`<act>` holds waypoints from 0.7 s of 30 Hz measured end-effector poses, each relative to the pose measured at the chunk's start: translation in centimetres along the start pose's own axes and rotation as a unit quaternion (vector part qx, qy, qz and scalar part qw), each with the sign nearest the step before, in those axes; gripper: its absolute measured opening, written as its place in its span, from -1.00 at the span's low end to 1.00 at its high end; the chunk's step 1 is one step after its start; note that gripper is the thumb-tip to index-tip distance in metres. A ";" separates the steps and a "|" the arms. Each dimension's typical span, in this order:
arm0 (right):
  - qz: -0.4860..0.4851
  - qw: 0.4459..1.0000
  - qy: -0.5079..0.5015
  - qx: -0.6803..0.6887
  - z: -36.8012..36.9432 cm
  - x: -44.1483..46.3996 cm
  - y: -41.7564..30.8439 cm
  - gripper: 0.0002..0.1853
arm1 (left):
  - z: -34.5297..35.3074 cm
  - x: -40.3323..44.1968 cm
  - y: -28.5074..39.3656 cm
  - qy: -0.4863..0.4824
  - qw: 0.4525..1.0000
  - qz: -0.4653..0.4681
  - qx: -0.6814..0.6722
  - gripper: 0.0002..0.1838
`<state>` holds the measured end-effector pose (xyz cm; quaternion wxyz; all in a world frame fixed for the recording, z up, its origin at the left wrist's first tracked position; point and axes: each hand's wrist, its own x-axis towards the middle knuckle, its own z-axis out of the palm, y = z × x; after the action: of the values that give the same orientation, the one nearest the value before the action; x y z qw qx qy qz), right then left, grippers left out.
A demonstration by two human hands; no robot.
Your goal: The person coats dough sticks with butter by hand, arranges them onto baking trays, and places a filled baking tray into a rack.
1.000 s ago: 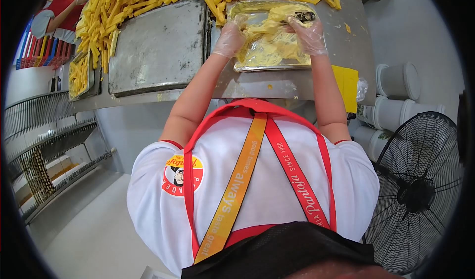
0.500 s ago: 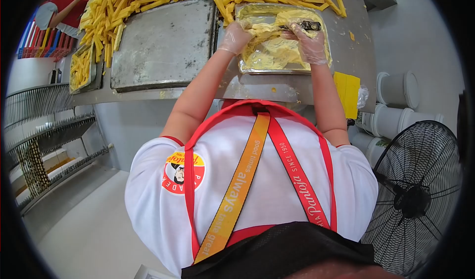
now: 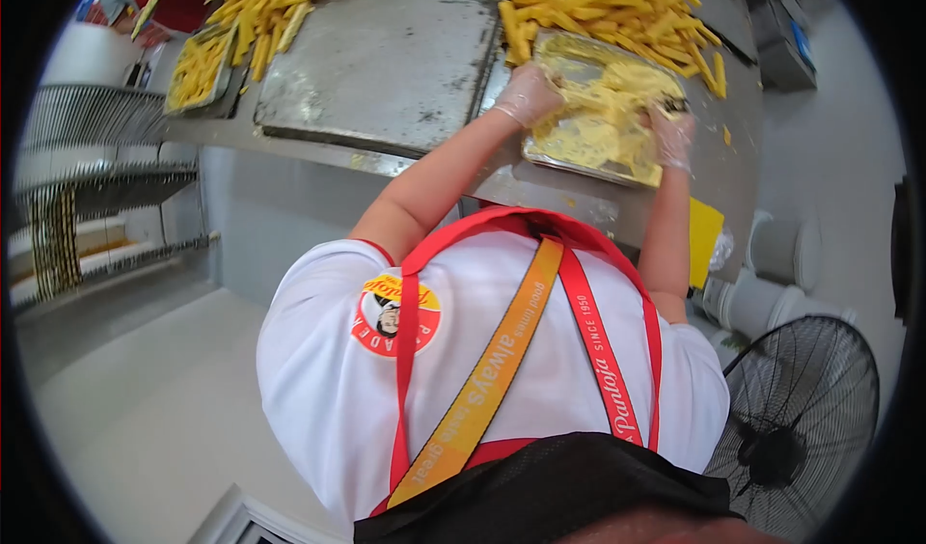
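Note:
A shallow metal tray (image 3: 590, 170) smeared with creamy yellow spread (image 3: 584, 139) lies at the right of the work table. My left hand (image 3: 531, 95), in a clear plastic glove, is closed at the tray's left edge. It seems to grip the end of a yellow stick (image 3: 586, 92) coated with spread; the fingers partly hide it. Over the tray's right side, my gloved right hand (image 3: 671, 134) is closed around a dark-handled spreading tool (image 3: 674, 106), probably a spatula. Its blade is hidden in the spread.
A big pile of yellow sticks (image 3: 588, 2) covers the back of the table. Left of my hands lies a flat metal baking sheet (image 3: 386, 71). A smaller tray of sticks (image 3: 200, 71) sits at the far left. White buckets (image 3: 776, 255) and a black fan (image 3: 801, 419) stand at right.
The view has shifted, so the table and tray appear farther right. Both hands stay at the tray, and the right hand with the tool has moved toward the tray's right edge.

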<state>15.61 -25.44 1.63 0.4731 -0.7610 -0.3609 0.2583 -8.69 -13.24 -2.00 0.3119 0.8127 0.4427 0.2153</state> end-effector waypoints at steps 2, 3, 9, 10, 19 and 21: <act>0.006 0.996 0.055 -0.070 -0.4 -0.6 -0.6 -0.72 | -2.5 -0.4 -1.0 0.059 0.998 0.000 -0.027 -0.72; -0.026 0.994 0.065 -0.082 -0.6 -0.2 0.6 -0.72 | -6.6 -1.6 0.1 0.099 0.994 -0.003 -0.055 -0.72; -0.041 0.995 0.088 -0.009 -0.2 0.5 6.9 -0.60 | -22.5 -3.9 -14.5 0.366 0.907 -0.193 0.079 -0.68; -0.041 0.995 0.091 0.007 0.1 0.3 6.7 -0.61 | -23.8 -3.9 -18.3 0.407 0.884 -0.211 0.087 -0.69; -0.066 0.991 0.099 -0.060 2.6 -2.3 0.7 -0.68 | -27.8 -0.1 -34.6 0.218 0.851 -0.297 0.374 -0.60; -0.156 0.955 0.095 -0.235 3.3 -3.2 -0.4 -0.70 | -26.4 -0.1 -35.1 0.301 0.814 -0.261 0.423 -0.53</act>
<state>11.15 -26.16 0.76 0.3476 -0.8059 -0.4790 0.0158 -45.83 9.50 -7.66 -0.1672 0.6130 0.7572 0.1512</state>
